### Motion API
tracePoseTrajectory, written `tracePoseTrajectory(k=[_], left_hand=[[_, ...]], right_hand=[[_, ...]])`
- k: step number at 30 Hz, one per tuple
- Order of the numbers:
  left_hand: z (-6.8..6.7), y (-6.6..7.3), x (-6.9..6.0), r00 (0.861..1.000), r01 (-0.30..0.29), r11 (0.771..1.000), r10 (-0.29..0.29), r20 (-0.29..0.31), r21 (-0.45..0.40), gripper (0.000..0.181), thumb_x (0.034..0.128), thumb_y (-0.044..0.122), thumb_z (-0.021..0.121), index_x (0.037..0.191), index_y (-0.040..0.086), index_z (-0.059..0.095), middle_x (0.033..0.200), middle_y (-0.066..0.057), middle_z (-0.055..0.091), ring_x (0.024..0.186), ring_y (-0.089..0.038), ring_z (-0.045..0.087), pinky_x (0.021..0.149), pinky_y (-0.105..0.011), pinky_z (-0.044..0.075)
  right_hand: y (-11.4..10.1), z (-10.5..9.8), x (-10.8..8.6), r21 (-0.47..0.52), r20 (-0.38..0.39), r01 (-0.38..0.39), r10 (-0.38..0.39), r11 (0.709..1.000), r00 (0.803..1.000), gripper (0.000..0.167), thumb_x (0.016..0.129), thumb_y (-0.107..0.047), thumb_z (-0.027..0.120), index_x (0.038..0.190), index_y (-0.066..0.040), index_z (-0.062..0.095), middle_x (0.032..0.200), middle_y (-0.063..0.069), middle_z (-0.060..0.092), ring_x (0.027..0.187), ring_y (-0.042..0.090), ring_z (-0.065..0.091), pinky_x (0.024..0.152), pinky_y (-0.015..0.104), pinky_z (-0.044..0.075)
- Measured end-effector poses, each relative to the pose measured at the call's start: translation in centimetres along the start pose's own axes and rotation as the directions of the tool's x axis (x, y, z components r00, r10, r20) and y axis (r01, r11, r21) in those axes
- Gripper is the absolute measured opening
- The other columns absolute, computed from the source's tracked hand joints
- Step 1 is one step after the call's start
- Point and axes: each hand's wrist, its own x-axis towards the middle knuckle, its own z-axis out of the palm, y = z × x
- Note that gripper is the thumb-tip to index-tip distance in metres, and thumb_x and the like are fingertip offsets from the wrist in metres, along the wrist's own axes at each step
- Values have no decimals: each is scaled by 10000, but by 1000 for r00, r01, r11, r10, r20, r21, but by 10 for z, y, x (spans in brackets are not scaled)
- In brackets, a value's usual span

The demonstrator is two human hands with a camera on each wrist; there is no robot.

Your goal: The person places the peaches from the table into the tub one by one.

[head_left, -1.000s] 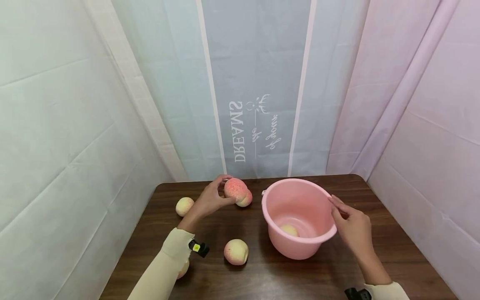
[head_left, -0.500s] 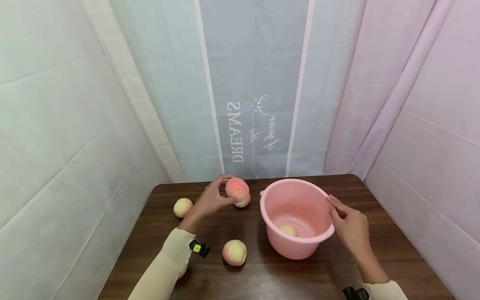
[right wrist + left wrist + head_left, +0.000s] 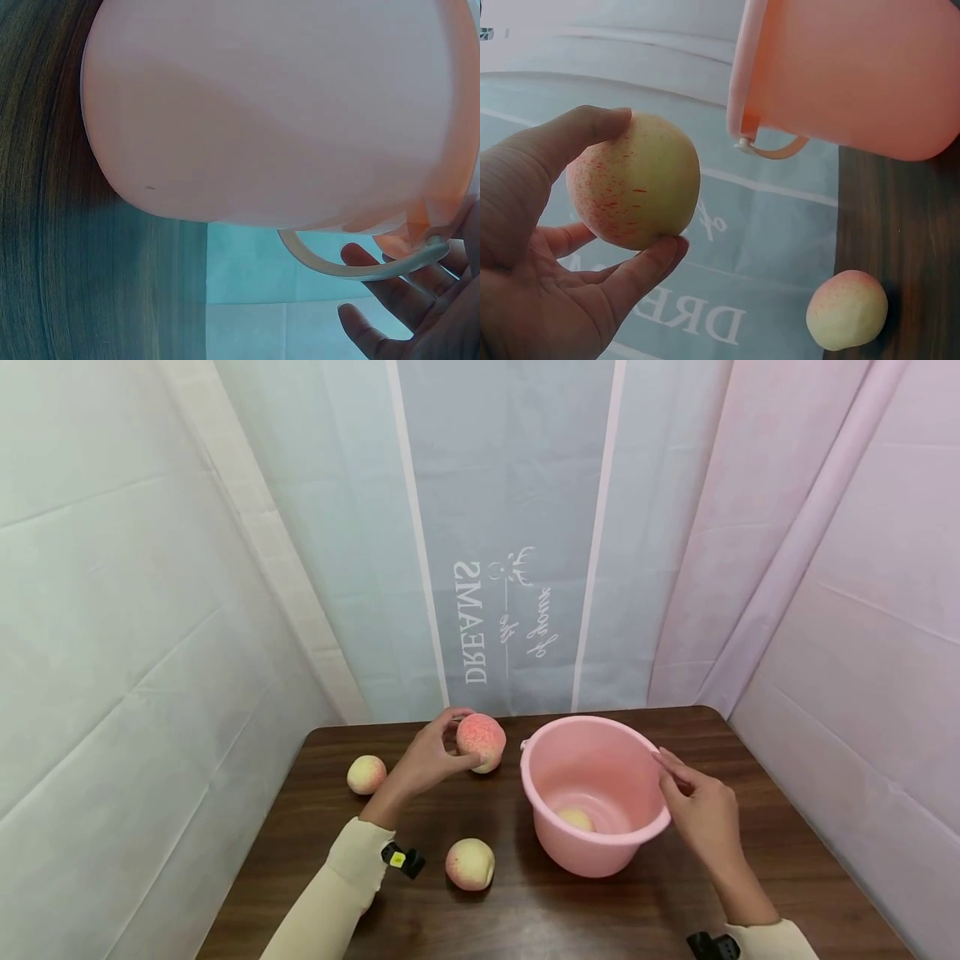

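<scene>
My left hand (image 3: 435, 758) holds a red-and-yellow peach (image 3: 481, 735) above the table, left of a pink bucket (image 3: 588, 860). In the left wrist view, thumb and fingers grip that peach (image 3: 641, 184) from opposite sides. Partly hidden behind it in the head view, another peach (image 3: 847, 310) lies on the table. At the bucket's right side, my right hand (image 3: 701, 814) holds the rim between thumb and fingers. The right wrist view has fingers of that hand (image 3: 405, 300) beside the white handle (image 3: 352, 268); its grip on the rim is hidden there. One peach (image 3: 576, 819) lies inside the bucket.
On the brown wooden table (image 3: 540, 918) lie a peach (image 3: 367, 774) at the left and another peach (image 3: 470, 864) in front of the bucket's left side. My left sleeve (image 3: 330, 893) nearly covers one more. A grey-blue curtain (image 3: 517, 485) hangs behind.
My left hand has moved slightly right with its peach, which now covers more of the peach behind it. The right hand stays at the bucket rim.
</scene>
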Motion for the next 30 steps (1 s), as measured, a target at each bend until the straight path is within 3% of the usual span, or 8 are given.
tracePoseTrajectory(k=[3,5,7,11,14,25,30], left_hand=[[1,4,1,1000,-11,1000,11,5,-4,677,813,214,866,1396,220,523,1235,-42,625,1096,-200,627,907,-382,556],[1,7,2,1000,-20,1000,20,8,-6,676,814,225,865,1397,223,522,1225,-41,628,1088,-199,629,898,-375,557],[2,10,2,1000,-28,1000,28,9,-6,675,815,228,864,1396,222,522,1221,-39,628,1080,-201,628,894,-375,557],[3,14,3,1000,-26,1000,26,13,-7,677,816,223,859,1401,217,517,1236,-31,618,1081,-205,618,901,-384,558],[5,16,4,999,-26,999,27,20,-18,678,819,212,855,1405,213,514,1241,-33,612,1087,-207,613,910,-385,556],[9,23,5,998,-50,998,51,28,-28,679,811,210,870,1396,222,526,1185,-47,626,1036,-216,619,887,-398,548],[13,24,6,998,-54,998,56,38,-42,676,809,217,870,1388,225,521,1205,-19,630,1062,-204,629,940,-438,534]], right_hand=[[0,0,-1,8,-9,-3,3,1000,1000,255,920,-117,707,1165,-132,777,1190,19,725,835,-240,507,614,121,387],[1,0,-2,11,-14,-2,2,1000,1000,256,914,-108,709,1159,-134,780,1185,13,727,842,-282,463,623,118,389],[0,0,-3,4,-16,0,0,1000,1000,259,912,-103,709,1160,-136,780,1185,4,727,858,-225,520,632,117,392],[0,0,-3,-3,-13,9,-9,1000,1000,255,916,-105,712,1161,-129,778,1190,13,726,928,111,699,653,114,398],[0,0,-4,-1,-13,19,-19,1000,1000,256,919,-98,708,1166,-113,774,1194,29,724,962,296,708,661,110,397],[-1,0,-6,17,3,12,-12,1000,1000,263,935,-107,702,1192,-91,757,1213,68,713,990,344,716,648,83,388],[0,0,-7,21,5,12,-13,1000,1000,266,939,-108,699,1199,-89,753,1218,72,710,997,370,715,652,70,371]])
